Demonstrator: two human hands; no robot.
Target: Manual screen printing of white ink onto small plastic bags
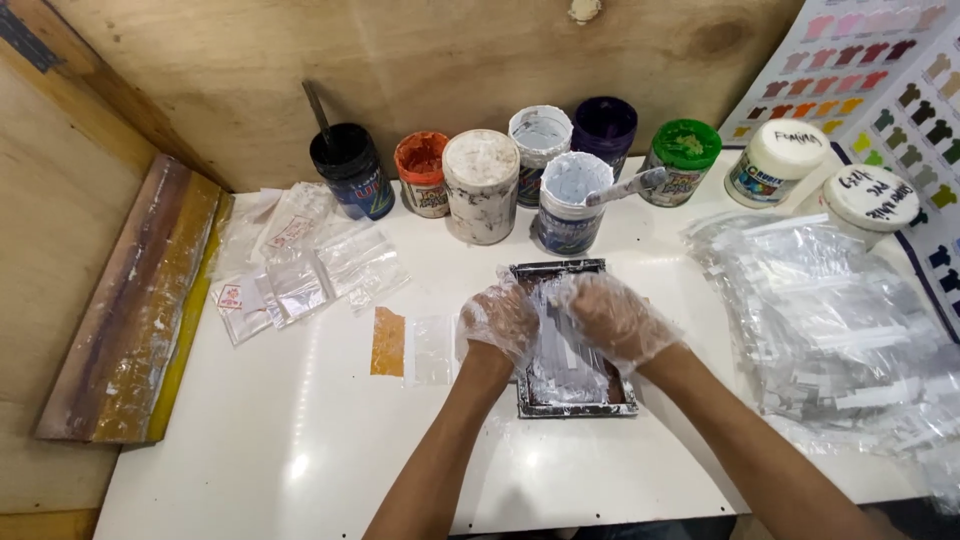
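Gloved left hand and right hand press a clear bag over a paint-smeared tray

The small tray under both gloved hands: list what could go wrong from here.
1. The tray is smeared with white paste, and both hands press clear bags into it; gloves could carry paste onto the clean bag pile.
2. The open white jar stands just behind the tray with a tool handle sticking out; a lifted hand might knock it over.
3. The thin gloves may slip on the slick plastic.
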